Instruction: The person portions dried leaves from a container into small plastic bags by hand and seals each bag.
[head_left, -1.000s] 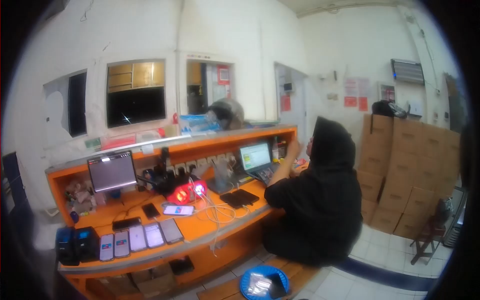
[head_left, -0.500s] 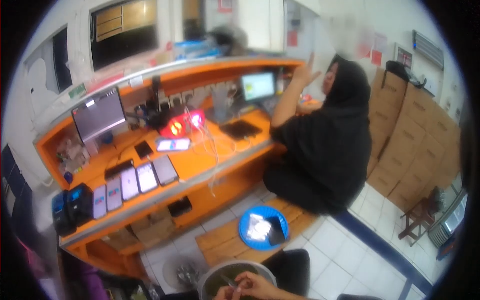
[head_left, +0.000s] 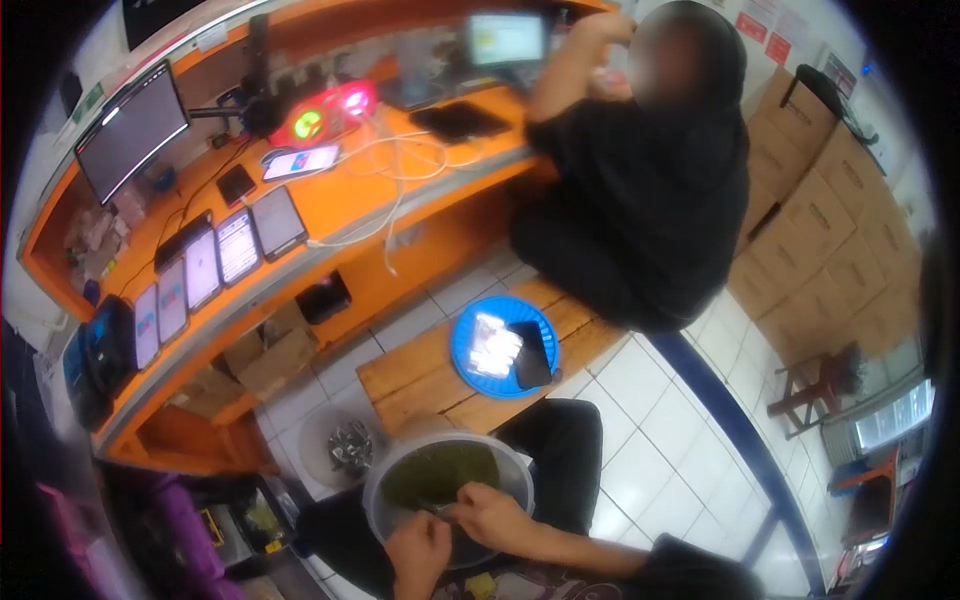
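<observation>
A round, pale tub sits at my lap, with a dark green mass inside that I cannot name. Over its near side my left hand is closed, fingertips pinched together. My right hand is pinched right beside it, knuckles up. Between the fingertips shows a small, pale, shiny bit, too small and blurred to name. Just left of the tub, a white bucket stands on the floor with shiny metallic-looking pieces in it.
Ahead, a wooden bench carries a blue plastic tray with shiny packets and a dark phone. Several phones and a monitor stand on the orange counter. A person in black sits at the bench's far end.
My view has tipped down, so the tub and both hands sit higher in the picture. My hands stay close together over the tub. The seated person's raised hand has folded inward.
</observation>
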